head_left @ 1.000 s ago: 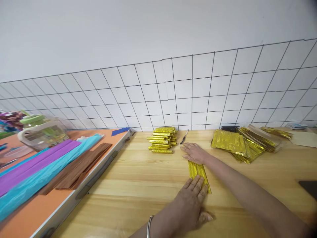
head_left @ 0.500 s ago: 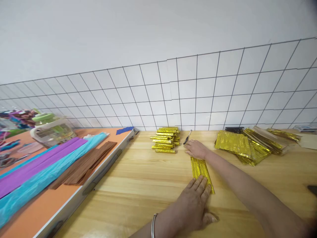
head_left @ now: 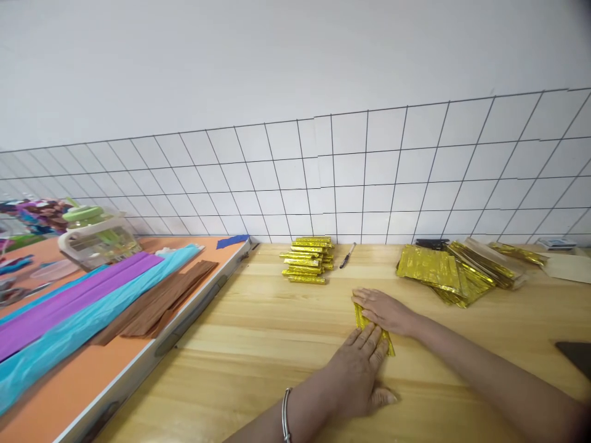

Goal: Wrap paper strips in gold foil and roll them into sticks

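A strip of shiny gold foil (head_left: 361, 318) lies on the wooden table, partly covered by both of my hands. My left hand (head_left: 357, 372), with a silver bangle at the wrist, rests flat on the near part, its fingers stretched out and the thumb off to the side. Across the far end lies my right hand (head_left: 385, 311), also flat with extended fingers. Beyond them, to the left, is a pile of gold foil rolls (head_left: 307, 261). Beside that pile lies a pen (head_left: 348, 256).
Flat gold foil pieces (head_left: 431, 267) are heaped at the back right. On the left, an orange board (head_left: 99, 375) carries brown (head_left: 161, 301), turquoise (head_left: 87, 326) and purple (head_left: 83, 292) crepe paper, plus a green-lidded container (head_left: 99, 240). A dark object (head_left: 575, 355) sits at the right edge.
My right hand has come nearer, from beyond the strip's far end onto the strip, uncovering the pen. My left hand stays on the near part.
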Demonstrator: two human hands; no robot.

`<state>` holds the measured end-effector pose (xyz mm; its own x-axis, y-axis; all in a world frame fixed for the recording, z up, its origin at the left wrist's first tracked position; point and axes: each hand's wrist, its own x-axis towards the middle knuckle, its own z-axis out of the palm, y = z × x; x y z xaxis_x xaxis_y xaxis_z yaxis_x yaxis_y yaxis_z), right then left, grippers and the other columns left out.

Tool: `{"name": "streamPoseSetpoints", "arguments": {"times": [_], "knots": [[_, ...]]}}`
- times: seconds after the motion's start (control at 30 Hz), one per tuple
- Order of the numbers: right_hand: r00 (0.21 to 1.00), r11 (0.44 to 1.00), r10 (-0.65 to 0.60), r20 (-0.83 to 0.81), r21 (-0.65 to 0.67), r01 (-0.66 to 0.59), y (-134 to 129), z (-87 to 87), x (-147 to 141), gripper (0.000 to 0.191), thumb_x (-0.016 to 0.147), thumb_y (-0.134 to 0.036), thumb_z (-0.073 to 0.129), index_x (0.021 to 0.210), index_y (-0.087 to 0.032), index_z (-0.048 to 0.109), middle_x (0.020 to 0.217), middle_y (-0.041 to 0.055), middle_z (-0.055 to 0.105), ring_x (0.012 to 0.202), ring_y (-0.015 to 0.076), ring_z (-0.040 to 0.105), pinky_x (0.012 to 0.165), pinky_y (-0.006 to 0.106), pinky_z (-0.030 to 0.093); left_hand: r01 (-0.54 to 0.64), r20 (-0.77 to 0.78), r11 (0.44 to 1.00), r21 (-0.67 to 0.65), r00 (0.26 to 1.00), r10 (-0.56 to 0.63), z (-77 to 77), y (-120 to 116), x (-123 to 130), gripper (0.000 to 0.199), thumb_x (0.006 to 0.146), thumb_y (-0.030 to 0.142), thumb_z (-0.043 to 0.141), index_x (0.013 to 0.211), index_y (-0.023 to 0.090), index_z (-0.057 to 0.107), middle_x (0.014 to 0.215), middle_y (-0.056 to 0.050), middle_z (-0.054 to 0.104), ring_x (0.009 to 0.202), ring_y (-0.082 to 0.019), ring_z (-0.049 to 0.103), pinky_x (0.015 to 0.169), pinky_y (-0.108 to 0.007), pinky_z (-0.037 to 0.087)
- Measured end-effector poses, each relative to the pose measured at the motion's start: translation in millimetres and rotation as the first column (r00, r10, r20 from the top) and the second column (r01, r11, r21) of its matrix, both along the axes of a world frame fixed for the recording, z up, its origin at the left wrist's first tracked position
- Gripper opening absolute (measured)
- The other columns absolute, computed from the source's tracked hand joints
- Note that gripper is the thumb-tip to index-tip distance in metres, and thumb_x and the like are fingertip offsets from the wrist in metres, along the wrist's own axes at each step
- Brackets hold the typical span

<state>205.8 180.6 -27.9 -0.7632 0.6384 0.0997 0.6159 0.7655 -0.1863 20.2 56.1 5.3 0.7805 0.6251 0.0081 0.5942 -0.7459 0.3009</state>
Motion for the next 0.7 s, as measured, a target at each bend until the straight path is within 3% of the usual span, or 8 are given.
{"name": "streamPoseSetpoints", "arguments": {"times": [0.1,0.23,0.33,0.37,0.43,0.5,0.57,0.7], "knots": [[1.0,0.997,0.008,-0.013,-0.083,-0.009,-3.2,-10.3,1.7,0.052,0.092,-0.045,0.023,0.141,-0.026,0.025,0.148,-0.001,0.022,0.134,0.0191,0.02,0.11,0.038,0.016,0.003,-0.004,0.999,-0.039,1.0,-0.003,4.5,-9.4,2.3,0.081,0.084,0.065,0.021,0.142,0.009,0.015,0.148,-0.016,0.008,0.137,-0.028,0.004,0.112,-0.043,0.009],[1.0,0.996,0.012,-0.019,-0.085,-0.013,1.7,-14.4,2.1,0.053,0.092,-0.045,0.023,0.141,-0.026,0.024,0.148,0.0002,0.02,0.135,0.0192,0.017,0.11,0.039,0.014,0.058,0.0,0.992,-0.115,0.998,-0.058,16.0,-29.9,-3.1,0.086,0.082,0.067,0.03,0.142,0.008,0.012,0.148,-0.017,0.005,0.136,-0.032,0.0,0.111,-0.046,0.01],[0.999,0.998,0.033,-0.023,-0.06,-0.034,1.1,-14.9,3.2,0.055,0.092,-0.046,0.024,0.142,-0.024,0.02,0.149,0.0022,0.018,0.136,0.0201,0.015,0.11,0.04,0.013,0.164,0.101,0.96,-0.228,0.984,-0.144,26.4,-29.9,-14.6,0.078,0.08,0.06,0.045,0.139,0.014,0.025,0.147,-0.014,0.019,0.134,-0.032,0.018,0.108,-0.041,0.023],[0.999,0.998,0.037,-0.025,-0.053,-0.038,0.3,-15.1,3.6,0.055,0.092,-0.046,0.024,0.142,-0.024,0.019,0.149,0.0026,0.017,0.136,0.0204,0.015,0.11,0.04,0.013,0.18,0.157,0.944,-0.275,0.978,-0.14,28.6,-24.4,-18.0,0.069,0.083,0.054,0.045,0.138,0.018,0.027,0.142,-0.011,0.032,0.129,-0.027,0.033,0.104,-0.035,0.031],[0.999,0.998,0.038,-0.032,-0.048,-0.04,-1.3,-15.2,4.0,0.055,0.092,-0.046,0.026,0.142,-0.024,0.019,0.149,0.0029,0.017,0.135,0.0212,0.016,0.11,0.041,0.014,0.061,0.253,0.949,-0.308,0.967,0.02,28.8,-5.8,-21.2,0.043,0.092,0.036,0.035,0.133,0.022,0.035,0.122,-0.005,0.055,0.106,-0.017,0.055,0.09,-0.027,0.044],[0.998,0.998,0.038,-0.042,-0.053,-0.04,-2.7,-14.7,3.7,0.055,0.092,-0.047,0.028,0.142,-0.025,0.022,0.148,0.0028,0.019,0.135,0.0218,0.018,0.11,0.042,0.015,-0.105,0.312,0.974,-0.202,0.936,0.165,21.9,18.5,-18.9,0.029,0.09,0.025,0.037,0.115,0.021,0.052,0.104,-0.005,0.061,0.095,-0.016,0.057,0.084,-0.027,0.045],[0.998,0.998,0.032,-0.055,-0.059,-0.035,-4.0,-13.2,3.0,0.055,0.091,-0.047,0.029,0.141,-0.025,0.023,0.148,0.003,0.021,0.134,0.022,0.019,0.109,0.042,0.017,-0.2,0.319,0.974,-0.105,0.921,0.223,9.4,41.8,-13.6,0.024,0.087,0.018,0.041,0.106,0.019,0.055,0.1,-0.006,0.059,0.092,-0.016,0.055,0.083,-0.028,0.044],[0.998,0.998,0.017,-0.056,-0.051,-0.02,-5.9,-9.9,1.5,0.055,0.092,-0.046,0.028,0.142,-0.023,0.022,0.147,0.0048,0.022,0.134,0.021,0.022,0.109,0.041,0.019,-0.167,0.224,0.986,-0.013,0.96,0.165,-16.4,67.0,-8.9,0.013,0.077,0.023,0.059,0.088,0.017,0.056,0.097,-0.007,0.054,0.092,-0.019,0.05,0.082,-0.03,0.043]]}}
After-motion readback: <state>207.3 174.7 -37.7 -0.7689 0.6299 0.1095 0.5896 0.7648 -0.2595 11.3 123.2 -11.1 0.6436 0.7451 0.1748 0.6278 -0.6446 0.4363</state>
